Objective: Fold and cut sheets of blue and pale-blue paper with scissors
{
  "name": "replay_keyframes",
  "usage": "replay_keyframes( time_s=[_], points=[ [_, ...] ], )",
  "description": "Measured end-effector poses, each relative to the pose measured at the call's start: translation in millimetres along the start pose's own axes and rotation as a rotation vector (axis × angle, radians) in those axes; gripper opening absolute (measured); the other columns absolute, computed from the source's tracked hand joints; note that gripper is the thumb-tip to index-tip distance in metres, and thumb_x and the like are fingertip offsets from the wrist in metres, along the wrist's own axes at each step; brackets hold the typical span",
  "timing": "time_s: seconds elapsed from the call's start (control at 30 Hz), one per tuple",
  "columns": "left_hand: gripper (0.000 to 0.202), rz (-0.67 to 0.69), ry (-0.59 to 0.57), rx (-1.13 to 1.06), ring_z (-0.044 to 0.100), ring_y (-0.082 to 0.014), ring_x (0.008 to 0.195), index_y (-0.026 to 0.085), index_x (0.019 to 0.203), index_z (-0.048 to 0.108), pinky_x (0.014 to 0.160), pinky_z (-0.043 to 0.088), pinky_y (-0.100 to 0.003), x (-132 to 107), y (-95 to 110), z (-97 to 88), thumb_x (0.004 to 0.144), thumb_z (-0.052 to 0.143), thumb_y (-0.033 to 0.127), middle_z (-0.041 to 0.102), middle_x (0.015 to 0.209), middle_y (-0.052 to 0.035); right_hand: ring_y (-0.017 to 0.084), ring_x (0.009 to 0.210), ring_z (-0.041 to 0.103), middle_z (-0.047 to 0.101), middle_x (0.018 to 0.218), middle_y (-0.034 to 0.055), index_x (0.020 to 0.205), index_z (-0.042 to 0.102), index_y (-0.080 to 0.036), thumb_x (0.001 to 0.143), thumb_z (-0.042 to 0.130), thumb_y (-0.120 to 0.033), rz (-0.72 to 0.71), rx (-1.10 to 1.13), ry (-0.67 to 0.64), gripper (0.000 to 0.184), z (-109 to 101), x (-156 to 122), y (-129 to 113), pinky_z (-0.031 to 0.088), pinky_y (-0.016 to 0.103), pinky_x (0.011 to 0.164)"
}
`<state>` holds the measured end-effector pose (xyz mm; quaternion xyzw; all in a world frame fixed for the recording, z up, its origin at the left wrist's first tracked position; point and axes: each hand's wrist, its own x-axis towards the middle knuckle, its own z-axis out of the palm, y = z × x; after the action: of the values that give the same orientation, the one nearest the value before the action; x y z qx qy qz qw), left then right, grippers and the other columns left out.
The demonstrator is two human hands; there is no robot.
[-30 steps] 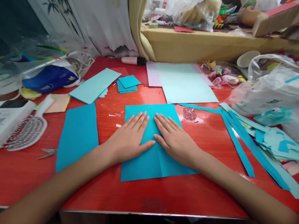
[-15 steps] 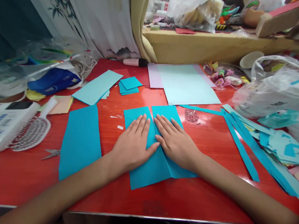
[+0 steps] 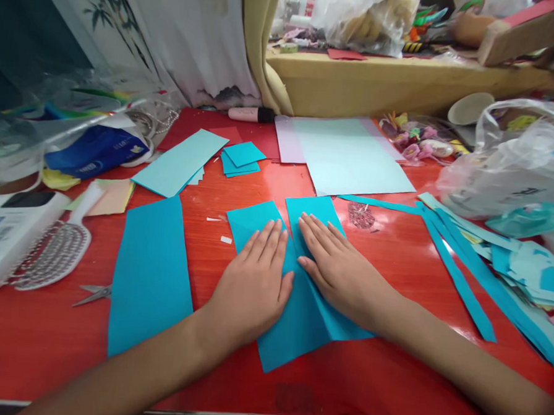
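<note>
Under both palms lies a blue sheet of paper (image 3: 293,338) with a crease down its middle and a slit at its far edge. My left hand (image 3: 257,281) rests flat on its left half, fingers extended forward. On the right half my right hand (image 3: 342,260) lies flat too, its fingers stretched out. The paper between the palms dips at the crease, and parts of it are hidden by the hands. A second blue paper piece (image 3: 150,275) lies to the left, partly beneath my left forearm. Scissors (image 3: 95,293) poke out from its left edge.
Small blue squares (image 3: 242,156) and a pale blue strip (image 3: 181,162) lie farther back. Pale and lilac sheets (image 3: 353,162) are behind my hands. Cut strips and scraps (image 3: 529,270) and a plastic bag (image 3: 511,164) crowd the right. A hairbrush (image 3: 61,252) lies on the left.
My hands have moved slightly apart, and the left has slid a little toward me. The near edge of the creased paper sits somewhat closer and farther right in view.
</note>
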<state>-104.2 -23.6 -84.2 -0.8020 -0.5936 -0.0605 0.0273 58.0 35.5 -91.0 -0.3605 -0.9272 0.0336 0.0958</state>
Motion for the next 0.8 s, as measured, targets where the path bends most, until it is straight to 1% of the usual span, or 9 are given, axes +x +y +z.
replay_keyframes(
  time_s=[0.1,0.2,0.3,0.4,0.5,0.8],
  points=[
    [0.056,0.056,-0.068,0.004,0.015,-0.0225,0.134,0.008,0.138,0.025,0.11,0.022,-0.039,3,-8,2.4,0.091,0.023,0.039,0.021,0.145,-0.0114,0.02,0.134,0.012,0.019,0.146,0.0089,0.141,0.02,-0.011,0.093,0.019,-0.041,-0.036,-0.037,-0.031,0.056,4,-2,3,0.018,0.041,0.11],
    [0.055,0.11,-0.095,0.033,0.013,-0.0212,0.135,0.011,0.138,0.024,0.11,0.02,-0.04,8,-21,1.3,0.091,0.02,0.039,0.02,0.146,-0.0092,0.02,0.135,0.012,0.018,0.146,0.009,0.139,0.024,-0.009,0.093,0.019,-0.042,-0.041,-0.07,-0.039,0.057,7,1,7,0.016,0.04,0.11],
    [0.055,0.085,-0.079,0.067,0.011,-0.0233,0.135,0.007,0.137,0.026,0.111,0.016,-0.041,14,-28,-0.5,0.092,0.02,0.036,0.02,0.145,-0.0126,0.019,0.135,0.011,0.017,0.146,0.0085,0.139,0.024,-0.009,0.093,0.018,-0.042,-0.04,-0.072,-0.036,0.057,9,7,10,0.016,0.04,0.11],
    [0.058,0.05,-0.086,0.056,0.01,-0.0249,0.135,0.003,0.137,0.025,0.111,0.016,-0.04,16,-24,0.0,0.091,0.019,0.038,0.018,0.145,-0.0157,0.019,0.135,0.011,0.016,0.146,0.0082,0.139,0.023,-0.009,0.093,0.017,-0.044,-0.037,-0.075,-0.036,0.059,9,10,10,0.015,0.04,0.11],
    [0.06,0.026,-0.117,0.035,0.012,-0.0249,0.135,0.004,0.138,0.023,0.11,0.019,-0.041,15,-16,2.0,0.091,0.018,0.042,0.017,0.146,-0.0147,0.019,0.135,0.011,0.016,0.146,0.0077,0.139,0.022,-0.009,0.093,0.016,-0.045,-0.021,-0.084,-0.032,0.059,11,10,9,0.014,0.04,0.11],
    [0.059,-0.041,-0.087,0.071,0.016,-0.027,0.134,0.004,0.137,0.025,0.108,0.023,-0.044,13,-8,3.4,0.091,0.02,0.041,0.02,0.144,-0.0162,0.018,0.135,0.011,0.013,0.147,0.0065,0.14,0.019,-0.01,0.093,0.015,-0.042,0.017,-0.111,-0.053,0.057,11,10,6,0.014,0.04,0.11]
  ],
)
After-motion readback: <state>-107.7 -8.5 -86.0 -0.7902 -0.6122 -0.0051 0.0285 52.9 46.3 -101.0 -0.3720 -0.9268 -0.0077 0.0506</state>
